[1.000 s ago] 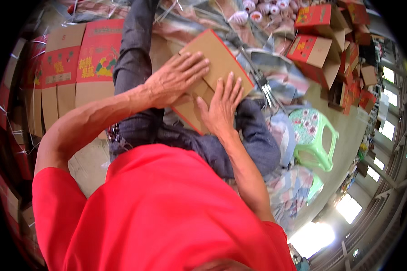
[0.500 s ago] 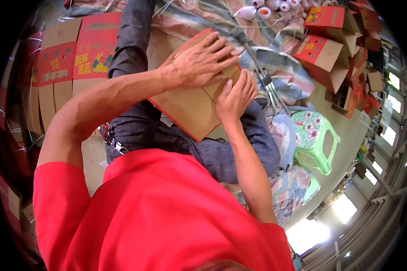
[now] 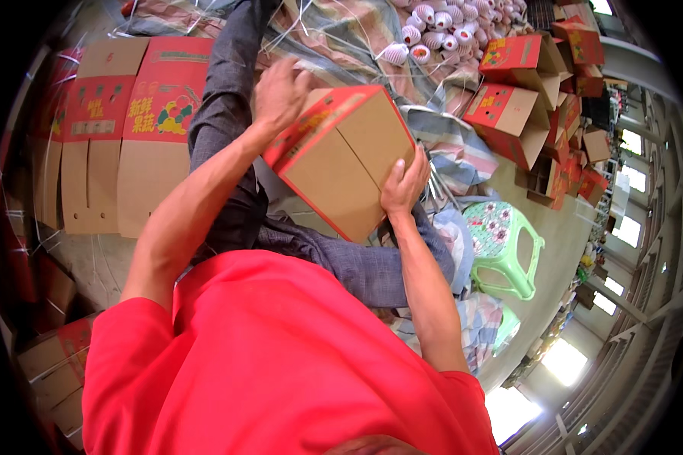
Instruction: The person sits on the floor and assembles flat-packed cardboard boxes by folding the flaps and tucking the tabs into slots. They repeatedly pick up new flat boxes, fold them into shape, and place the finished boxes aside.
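Observation:
A cardboard box with red edges and printed red sides rests tilted between my legs, its brown face of two meeting flaps turned up toward me. My right hand grips its right edge, thumb on the brown face and fingers round the side. By the box's upper left corner, my left hand is raised, fingers loosely bent and apart, with nothing visible in it. Whether that hand touches the box I cannot tell.
Flattened red and brown cartons stand at the left. Several foam-netted fruits lie on a striped sheet ahead, strewn with white straps. Opened boxes are piled at the right, beyond a green flowered stool.
My left hand has lifted off the flaps and moved left. The box has tipped so its brown face shows more fully. My right hand has slid down to its right edge.

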The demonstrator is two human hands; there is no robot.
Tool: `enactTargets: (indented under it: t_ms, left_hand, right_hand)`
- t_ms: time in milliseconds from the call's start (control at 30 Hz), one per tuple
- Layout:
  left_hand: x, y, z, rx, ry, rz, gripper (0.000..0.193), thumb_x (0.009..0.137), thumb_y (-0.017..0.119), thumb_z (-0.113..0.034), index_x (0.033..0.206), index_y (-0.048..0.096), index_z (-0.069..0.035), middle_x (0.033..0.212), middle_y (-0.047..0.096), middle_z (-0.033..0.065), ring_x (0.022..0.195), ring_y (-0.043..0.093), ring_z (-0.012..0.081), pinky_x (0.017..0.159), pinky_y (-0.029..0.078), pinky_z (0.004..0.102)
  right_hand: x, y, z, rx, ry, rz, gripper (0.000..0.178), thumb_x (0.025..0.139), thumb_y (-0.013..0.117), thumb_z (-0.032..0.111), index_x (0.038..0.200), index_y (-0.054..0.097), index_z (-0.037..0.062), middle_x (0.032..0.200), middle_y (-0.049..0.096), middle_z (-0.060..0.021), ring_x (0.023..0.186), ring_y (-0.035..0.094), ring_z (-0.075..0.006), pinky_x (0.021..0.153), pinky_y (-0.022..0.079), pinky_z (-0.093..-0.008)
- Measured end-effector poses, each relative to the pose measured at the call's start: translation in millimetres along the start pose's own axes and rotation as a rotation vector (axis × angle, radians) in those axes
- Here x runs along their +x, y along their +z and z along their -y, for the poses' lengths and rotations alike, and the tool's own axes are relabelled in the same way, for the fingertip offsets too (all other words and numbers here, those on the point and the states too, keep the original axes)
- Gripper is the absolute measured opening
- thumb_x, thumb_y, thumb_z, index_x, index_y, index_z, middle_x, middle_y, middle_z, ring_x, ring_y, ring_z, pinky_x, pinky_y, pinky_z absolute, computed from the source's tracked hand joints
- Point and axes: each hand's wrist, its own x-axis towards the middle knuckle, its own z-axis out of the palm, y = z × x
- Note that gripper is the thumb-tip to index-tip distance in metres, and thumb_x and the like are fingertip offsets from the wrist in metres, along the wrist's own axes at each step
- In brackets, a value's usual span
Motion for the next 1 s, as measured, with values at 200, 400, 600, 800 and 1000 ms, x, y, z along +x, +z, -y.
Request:
enactTargets:
  t_ms: [200, 400, 600, 800, 1000]
  left_hand:
    - [-19, 134, 220, 0.045, -0.012, 0.335, 0.046, 0.105, 0.055, -0.043, 0.122, 0.069, -0.003, 0.113, 0.075, 0.0236, 0.098, 0.071, 0.0370, 0.090, 0.054, 0.0529]
    - [-21, -6, 49, -0.289, -0.354, 0.796, 0.058, 0.089, 0.084, -0.048, 0.114, 0.073, 0.003, 0.100, 0.074, 0.0152, 0.084, 0.070, 0.0259, 0.075, 0.056, 0.0379]
    - [-19, -63, -11, -0.284, 0.137, 0.382, 0.052, 0.083, 0.085, -0.032, 0.115, 0.068, 0.005, 0.108, 0.071, 0.0228, 0.101, 0.071, 0.0335, 0.085, 0.056, 0.0431]
    - [-45, -100, -111, -0.067, 0.584, 0.630, 0.030, 0.088, 0.073, -0.022, 0.109, 0.061, -0.004, 0.109, 0.070, 0.0193, 0.102, 0.069, 0.0438, 0.083, 0.053, 0.0544]
    - [-122, -89, -74, 0.326, 0.921, 0.520, 0.016, 0.090, 0.066, -0.015, 0.106, 0.062, -0.013, 0.091, 0.064, 0.0095, 0.093, 0.070, 0.0312, 0.084, 0.054, 0.0477]
  right_hand:
    - [-16, -17, -31, 0.192, 0.035, 0.020, 0.060, 0.110, 0.049, 0.032, 0.152, 0.043, -0.0092, 0.146, 0.053, -0.0344, 0.137, 0.050, -0.0514, 0.117, 0.037, -0.0559]
    - [-50, -33, -60, 0.486, 0.317, -0.032, 0.061, 0.108, 0.053, 0.042, 0.142, 0.051, -0.0079, 0.138, 0.059, -0.0293, 0.130, 0.054, -0.0471, 0.111, 0.042, -0.0528]
    - [-49, -3, -70, 0.454, 0.260, 0.156, 0.051, 0.101, 0.068, 0.033, 0.140, 0.058, 0.0014, 0.133, 0.066, -0.0161, 0.120, 0.064, -0.0315, 0.101, 0.049, -0.0476]
    - [-54, -38, -121, 0.232, 0.374, 0.387, 0.038, 0.106, 0.057, 0.014, 0.139, 0.065, -0.0025, 0.123, 0.076, -0.0148, 0.111, 0.071, -0.0234, 0.096, 0.056, -0.0382]
    - [31, -89, -37, 0.664, 0.627, 0.422, 0.076, 0.112, 0.049, 0.055, 0.163, 0.036, -0.0004, 0.152, 0.058, -0.0194, 0.126, 0.066, -0.0305, 0.092, 0.060, -0.0401]
